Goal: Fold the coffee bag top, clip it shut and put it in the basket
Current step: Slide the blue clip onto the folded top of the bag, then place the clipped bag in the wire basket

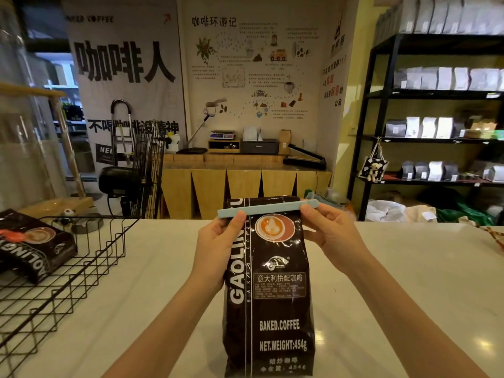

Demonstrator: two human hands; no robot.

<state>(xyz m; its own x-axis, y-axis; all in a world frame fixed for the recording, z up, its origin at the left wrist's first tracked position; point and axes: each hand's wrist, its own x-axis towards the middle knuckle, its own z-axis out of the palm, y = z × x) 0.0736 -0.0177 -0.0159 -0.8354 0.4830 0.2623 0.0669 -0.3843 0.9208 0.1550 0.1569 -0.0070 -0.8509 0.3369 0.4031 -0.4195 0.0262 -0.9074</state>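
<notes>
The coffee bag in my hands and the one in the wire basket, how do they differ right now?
The coffee bag in your hands stands upright on the counter; the bag in the basket lies on its side inside the wire basket. The held bag has a light blue clip across its top, gripped by your left hand and right hand; no clip shows on the other. Both are dark with the same latte picture.

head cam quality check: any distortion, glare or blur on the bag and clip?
Head view: wide-angle bowing bends the shelving and the wire basket near the edges; the coffee bag is sharp at centre, print legible, softening at its bottom edge; soft ceiling-light glare on the white counter; the blue clip is evenly lit, held by left hand and right hand.
</notes>
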